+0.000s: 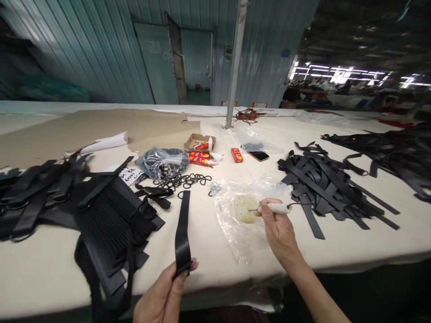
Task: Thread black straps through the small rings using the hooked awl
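**strapnerd:** so what's the geometry here? which way does the black strap [182, 233] run from the left hand [164, 294]?

**benchwatcher:** straight up and away; the left hand has its grip closed on the strap's near end, thumb and fingers pinching it just past the tabletop [208, 264] edge; the long axis runs away from the person, leaning only a hair to the right, far end up by the loose metal rings [183, 181]

**strapnerd:** and the right hand [278, 229]?

**benchwatcher:** closed round a small white-handled tool [274, 208], held roughly level; the handle points right and the thin dark tip points left, sitting on or just over a pale yellowish pad [243, 208] that lies on a clear plastic bag [235, 237]; can't tell if the tip actually touches the pad

**strapnerd:** so the tool's off to the right of the strap?

**benchwatcher:** yep, the strap is left of the tool tip, with bare tabletop and the bag's edge between them; tool axis is more or less crosswise to the strap's axis; the right hand is the nearer one to the pad, the left nearer to the stacked black pieces [111, 220] on its side

**strapnerd:** other straps?

**benchwatcher:** a big heap of cut straps [323, 184] right of the right hand, near it but not touching; red boxes [199, 158] and a phone [258, 155] sit further back
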Motion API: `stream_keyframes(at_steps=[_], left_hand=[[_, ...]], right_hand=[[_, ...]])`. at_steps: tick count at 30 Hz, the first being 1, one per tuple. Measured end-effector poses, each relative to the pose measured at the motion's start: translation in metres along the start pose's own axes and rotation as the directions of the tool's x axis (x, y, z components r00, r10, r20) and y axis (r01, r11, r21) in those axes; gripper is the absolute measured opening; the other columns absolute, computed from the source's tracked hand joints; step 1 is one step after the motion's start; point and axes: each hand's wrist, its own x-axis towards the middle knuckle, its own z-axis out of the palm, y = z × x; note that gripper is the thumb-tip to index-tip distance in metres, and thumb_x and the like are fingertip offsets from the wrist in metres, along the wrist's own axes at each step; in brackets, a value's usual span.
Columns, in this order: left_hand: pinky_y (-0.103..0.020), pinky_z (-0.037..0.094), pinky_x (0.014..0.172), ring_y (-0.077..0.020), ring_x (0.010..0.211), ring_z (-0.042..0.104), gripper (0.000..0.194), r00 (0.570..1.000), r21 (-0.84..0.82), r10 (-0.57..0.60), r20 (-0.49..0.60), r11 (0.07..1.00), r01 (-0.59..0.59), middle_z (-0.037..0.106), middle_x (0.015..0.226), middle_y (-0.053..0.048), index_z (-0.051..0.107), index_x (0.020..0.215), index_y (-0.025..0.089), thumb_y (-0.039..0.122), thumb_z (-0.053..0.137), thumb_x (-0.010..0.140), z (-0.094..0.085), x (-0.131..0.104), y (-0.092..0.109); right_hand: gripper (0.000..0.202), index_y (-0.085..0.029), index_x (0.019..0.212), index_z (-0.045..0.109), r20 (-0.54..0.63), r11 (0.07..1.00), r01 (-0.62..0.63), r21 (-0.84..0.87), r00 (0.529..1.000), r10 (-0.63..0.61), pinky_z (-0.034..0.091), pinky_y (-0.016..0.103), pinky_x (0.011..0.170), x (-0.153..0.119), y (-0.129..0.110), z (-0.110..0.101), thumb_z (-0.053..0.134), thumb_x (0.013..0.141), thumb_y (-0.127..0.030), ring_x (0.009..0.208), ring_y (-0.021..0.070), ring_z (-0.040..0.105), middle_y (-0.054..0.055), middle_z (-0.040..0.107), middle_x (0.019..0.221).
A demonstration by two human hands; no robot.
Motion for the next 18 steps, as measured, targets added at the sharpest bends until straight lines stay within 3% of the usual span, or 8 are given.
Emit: stream_keyframes(at_steps=[3, 7, 10, 13, 15, 18], left_hand=[[-0.013, 0.050, 0.083, -0.0110, 0.087, 0.068, 0.021, 0.997, -0.038, 0.075, 0.001, 0.996, -0.075, 0.073, 0.094, 0.003, 0.057, 0.108, 0.023, 0.022, 0.048, 0.089, -0.005, 0.003, 0.002], [-0.016, 0.050, 0.083, -0.0118, 0.088, 0.067, 0.025, 0.983, -0.090, 0.180, -0.041, 0.979, -0.183, 0.071, 0.095, -0.003, 0.055, 0.110, 0.018, 0.009, 0.046, 0.088, -0.013, 0.009, 0.013], [-0.020, 0.051, 0.080, -0.0143, 0.090, 0.065, 0.030, 0.966, -0.074, 0.253, -0.050, 0.964, -0.257, 0.069, 0.097, -0.009, 0.053, 0.113, 0.014, 0.003, 0.045, 0.086, -0.020, 0.013, 0.019], [-0.026, 0.052, 0.079, -0.0182, 0.093, 0.063, 0.033, 0.943, -0.032, 0.327, -0.052, 0.944, -0.329, 0.067, 0.096, -0.013, 0.052, 0.115, 0.010, 0.000, 0.045, 0.084, -0.026, 0.013, 0.021], [-0.031, 0.053, 0.079, -0.0207, 0.096, 0.061, 0.035, 0.928, -0.012, 0.371, -0.022, 0.928, -0.371, 0.066, 0.096, -0.015, 0.050, 0.116, 0.009, -0.001, 0.046, 0.083, -0.028, 0.012, 0.020], [-0.036, 0.053, 0.081, -0.0239, 0.100, 0.059, 0.040, 0.895, 0.024, 0.446, 0.028, 0.895, -0.446, 0.065, 0.097, -0.017, 0.046, 0.120, 0.007, -0.002, 0.049, 0.081, -0.028, 0.011, 0.017]], right_hand=[[0.031, -0.021, 0.091, 0.049, -0.028, 1.000, -0.014, -0.018, 1.000, 0.013, 0.048, 0.036, 0.072, -0.003, -0.004, -0.003, 0.041, 0.087, -0.051, 0.074, 0.0200, 0.063, 0.003, 0.055, 0.086], [0.042, -0.020, 0.090, 0.052, -0.084, 0.990, -0.134, -0.037, 0.988, 0.130, 0.047, 0.046, 0.078, -0.001, -0.002, -0.006, 0.045, 0.081, -0.061, 0.074, 0.0245, 0.063, 0.004, 0.058, 0.080], [0.043, -0.018, 0.088, 0.053, -0.117, 0.955, -0.249, 0.162, 0.956, 0.269, 0.048, 0.048, 0.079, 0.005, 0.001, -0.005, 0.051, 0.078, -0.061, 0.069, 0.0226, 0.063, 0.003, 0.057, 0.083], [0.035, -0.017, 0.076, 0.056, -0.165, 0.832, -0.301, 0.465, 0.894, 0.416, 0.053, 0.040, 0.073, 0.006, -0.008, -0.008, 0.060, 0.076, -0.052, 0.064, 0.0160, 0.059, 0.001, 0.055, 0.080], [0.029, -0.018, 0.071, 0.057, -0.086, 0.704, -0.327, 0.631, 0.872, 0.482, 0.055, 0.030, 0.064, -0.001, -0.024, -0.010, 0.064, 0.076, -0.045, 0.063, 0.0136, 0.056, 0.001, 0.054, 0.076], [0.024, -0.019, 0.072, 0.060, 0.147, 0.554, -0.425, 0.716, 0.867, 0.476, 0.054, 0.022, 0.056, -0.021, -0.055, -0.011, 0.063, 0.078, -0.042, 0.066, 0.0135, 0.057, 0.002, 0.055, 0.076]])
